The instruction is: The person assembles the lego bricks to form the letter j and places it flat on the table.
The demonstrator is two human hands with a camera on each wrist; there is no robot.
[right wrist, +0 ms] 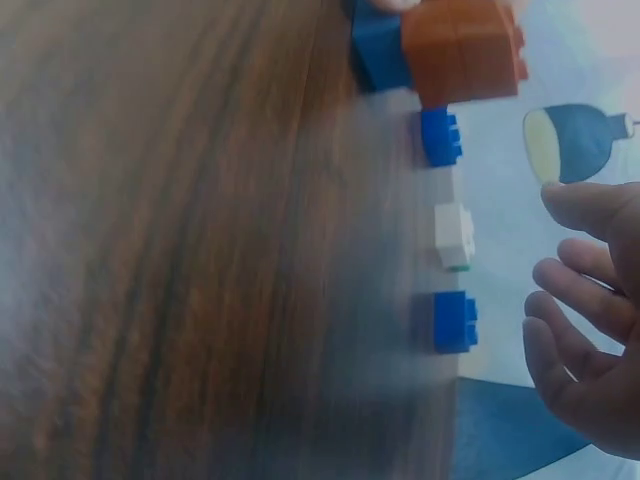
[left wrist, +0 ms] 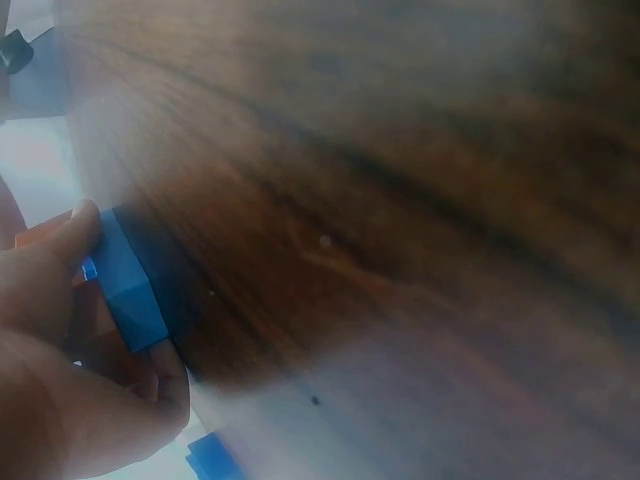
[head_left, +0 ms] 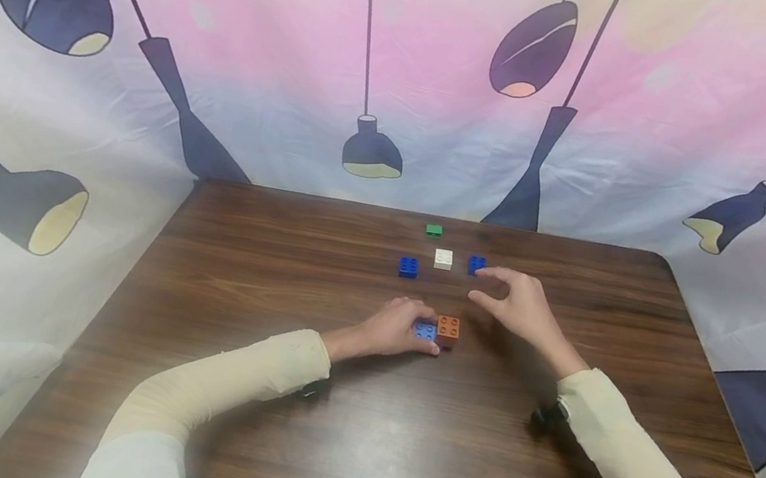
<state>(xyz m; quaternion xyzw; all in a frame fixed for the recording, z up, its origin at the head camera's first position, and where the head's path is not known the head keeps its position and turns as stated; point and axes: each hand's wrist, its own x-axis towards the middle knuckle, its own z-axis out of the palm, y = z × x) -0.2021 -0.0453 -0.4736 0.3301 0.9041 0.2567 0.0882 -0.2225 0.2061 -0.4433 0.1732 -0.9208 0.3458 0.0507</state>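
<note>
My left hand (head_left: 394, 329) pinches a small build of toy bricks between thumb and fingers, low over or on the table. In it a blue brick (head_left: 424, 331) sits against an orange brick (head_left: 447, 327), which is on the right and stands higher. The left wrist view shows the blue brick's side (left wrist: 130, 280) between the fingertips. My right hand (head_left: 519, 302) is raised with thumb and fingers apart, holding nothing. Its fingertips overlap the edge of a far blue brick (head_left: 477, 265) in the head view; the right wrist view shows them apart from that brick (right wrist: 455, 322).
Beyond the hands lie another blue brick (head_left: 408, 267), a white brick (head_left: 443, 259) and a green brick (head_left: 434, 230), close to the back edge of the brown wooden table (head_left: 290, 258). A printed cloth (head_left: 289, 74) hangs behind the table.
</note>
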